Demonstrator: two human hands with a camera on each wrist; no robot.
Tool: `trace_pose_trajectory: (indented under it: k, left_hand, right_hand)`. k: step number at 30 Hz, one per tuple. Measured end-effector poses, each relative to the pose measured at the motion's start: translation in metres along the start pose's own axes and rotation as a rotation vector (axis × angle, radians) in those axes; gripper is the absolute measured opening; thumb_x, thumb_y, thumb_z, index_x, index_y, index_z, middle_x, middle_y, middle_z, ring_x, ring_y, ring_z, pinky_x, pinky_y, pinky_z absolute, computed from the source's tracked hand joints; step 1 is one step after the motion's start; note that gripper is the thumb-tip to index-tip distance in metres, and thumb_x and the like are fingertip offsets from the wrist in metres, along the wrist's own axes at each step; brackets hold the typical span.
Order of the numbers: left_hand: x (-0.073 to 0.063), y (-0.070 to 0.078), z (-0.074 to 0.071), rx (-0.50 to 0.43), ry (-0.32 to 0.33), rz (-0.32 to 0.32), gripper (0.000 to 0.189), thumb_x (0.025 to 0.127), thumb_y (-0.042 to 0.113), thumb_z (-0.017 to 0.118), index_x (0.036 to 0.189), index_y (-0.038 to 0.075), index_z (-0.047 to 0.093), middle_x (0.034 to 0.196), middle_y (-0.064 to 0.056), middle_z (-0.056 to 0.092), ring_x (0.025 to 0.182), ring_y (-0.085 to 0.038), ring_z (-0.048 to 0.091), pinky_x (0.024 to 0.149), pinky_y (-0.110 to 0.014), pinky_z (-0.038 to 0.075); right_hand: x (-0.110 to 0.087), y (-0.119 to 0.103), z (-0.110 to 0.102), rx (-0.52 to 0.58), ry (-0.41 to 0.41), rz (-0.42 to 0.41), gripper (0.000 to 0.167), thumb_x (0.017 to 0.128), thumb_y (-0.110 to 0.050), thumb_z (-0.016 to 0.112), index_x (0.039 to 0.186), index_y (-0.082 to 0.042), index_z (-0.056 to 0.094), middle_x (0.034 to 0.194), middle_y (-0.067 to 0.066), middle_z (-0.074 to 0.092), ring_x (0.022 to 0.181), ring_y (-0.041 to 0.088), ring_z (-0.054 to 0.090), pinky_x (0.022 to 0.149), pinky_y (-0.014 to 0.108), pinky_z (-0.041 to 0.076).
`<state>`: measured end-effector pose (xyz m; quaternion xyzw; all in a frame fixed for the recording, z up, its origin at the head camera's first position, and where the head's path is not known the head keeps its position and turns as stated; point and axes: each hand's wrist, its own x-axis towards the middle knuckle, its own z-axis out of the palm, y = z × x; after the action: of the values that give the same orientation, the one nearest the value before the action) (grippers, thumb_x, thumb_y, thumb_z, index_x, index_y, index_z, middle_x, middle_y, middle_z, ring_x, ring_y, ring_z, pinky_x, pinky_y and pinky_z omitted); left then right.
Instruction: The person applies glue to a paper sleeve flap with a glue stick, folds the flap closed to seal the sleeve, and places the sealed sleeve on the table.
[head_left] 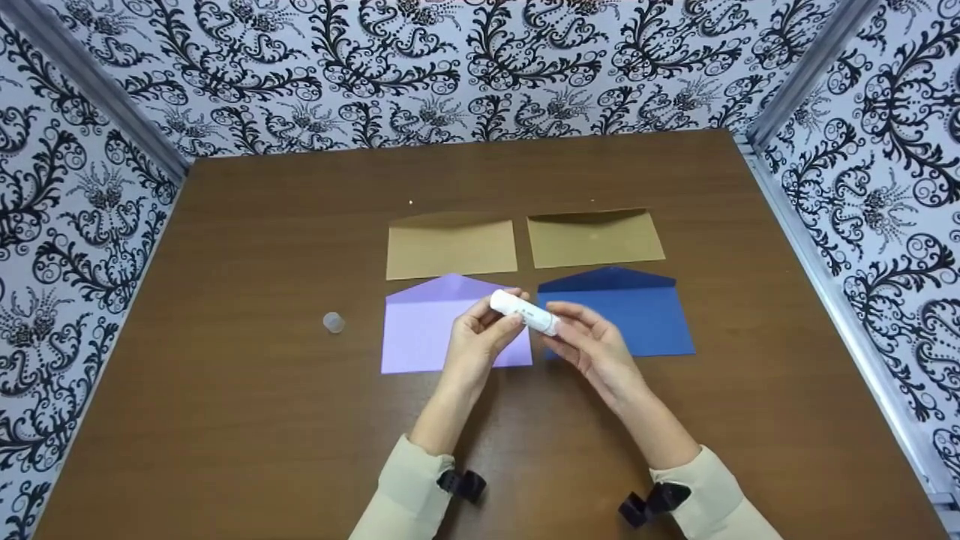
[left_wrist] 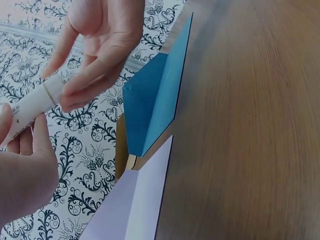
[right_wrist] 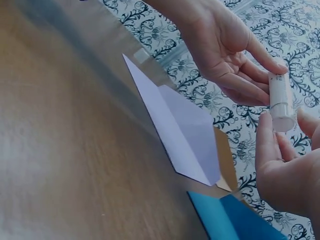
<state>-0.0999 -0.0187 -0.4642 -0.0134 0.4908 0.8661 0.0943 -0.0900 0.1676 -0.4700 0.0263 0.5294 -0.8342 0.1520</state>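
Note:
A white glue stick (head_left: 525, 312) is held in my left hand (head_left: 477, 341), pinched between thumb and fingers and tilted above the envelopes. Around its lower end are the fingers of my right hand (head_left: 600, 356), nearly straight; the right wrist view shows small gaps between them and the base of the stick (right_wrist: 283, 123). Below the hands lie a lilac envelope (head_left: 420, 337) and a blue envelope (head_left: 645, 322), both with flaps raised, each partly covered by a hand. A small translucent cap (head_left: 333, 322) sits on the table left of the lilac envelope.
Two tan envelopes lie in a row behind, one on the left (head_left: 450, 249) and one on the right (head_left: 600, 238). The brown wooden table (head_left: 247, 420) is bordered by black-and-white patterned walls (head_left: 405, 75) at the back and sides.

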Motion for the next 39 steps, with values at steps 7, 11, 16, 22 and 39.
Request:
trace_pose_trajectory:
  k: [7, 11, 16, 22, 39]
  left_hand:
    - [-0.0008, 0.0002, 0.0014, 0.000, -0.004, 0.005, 0.039, 0.092, -0.007, 0.061, 0.131, -0.009, 0.056, 0.135, -0.027, 0.060, 0.114, -0.014, 0.067, 0.102, -0.032, 0.055]
    - [-0.0014, 0.0001, 0.0019, 0.000, 0.002, -0.002, 0.038, 0.092, -0.007, 0.061, 0.130, -0.008, 0.058, 0.132, -0.024, 0.063, 0.114, -0.013, 0.067, 0.101, -0.032, 0.055]
    - [-0.0015, -0.0004, 0.0016, 0.002, 0.003, -0.005, 0.036, 0.092, -0.007, 0.061, 0.128, -0.006, 0.060, 0.133, -0.025, 0.062, 0.114, -0.014, 0.067, 0.101, -0.033, 0.055]
    - [-0.0013, -0.0003, 0.0010, 0.011, -0.013, -0.003, 0.037, 0.092, -0.006, 0.061, 0.129, -0.007, 0.058, 0.135, -0.027, 0.060, 0.115, -0.015, 0.067, 0.102, -0.034, 0.054]
    - [-0.0011, 0.0011, 0.0020, 0.011, -0.024, -0.001, 0.039, 0.092, -0.007, 0.061, 0.130, -0.010, 0.057, 0.135, -0.029, 0.059, 0.118, -0.020, 0.066, 0.102, -0.035, 0.054]
  right_hand:
    - [-0.0005, 0.0035, 0.0029, -0.084, 0.107, -0.045, 0.029, 0.089, 0.009, 0.065, 0.117, -0.001, 0.063, 0.109, 0.005, 0.069, 0.098, 0.017, 0.069, 0.088, 0.029, 0.061]
    - [0.0002, 0.0042, 0.0018, -0.067, 0.136, -0.024, 0.027, 0.089, 0.009, 0.065, 0.113, -0.003, 0.067, 0.108, 0.006, 0.071, 0.097, 0.018, 0.071, 0.089, 0.029, 0.061]
    - [0.0000, 0.0029, 0.0003, -0.043, 0.121, 0.002, 0.025, 0.091, 0.007, 0.065, 0.113, -0.003, 0.067, 0.106, 0.006, 0.072, 0.098, 0.021, 0.073, 0.087, 0.027, 0.061]
    - [0.0000, 0.0017, -0.0005, -0.001, 0.099, 0.029, 0.023, 0.093, 0.007, 0.062, 0.112, -0.005, 0.069, 0.101, 0.005, 0.073, 0.093, 0.019, 0.074, 0.082, 0.022, 0.061]
    - [-0.0009, -0.0002, -0.0021, 0.081, 0.028, 0.112, 0.016, 0.100, -0.005, 0.056, 0.102, -0.009, 0.071, 0.101, 0.007, 0.072, 0.087, 0.013, 0.074, 0.081, 0.018, 0.060]
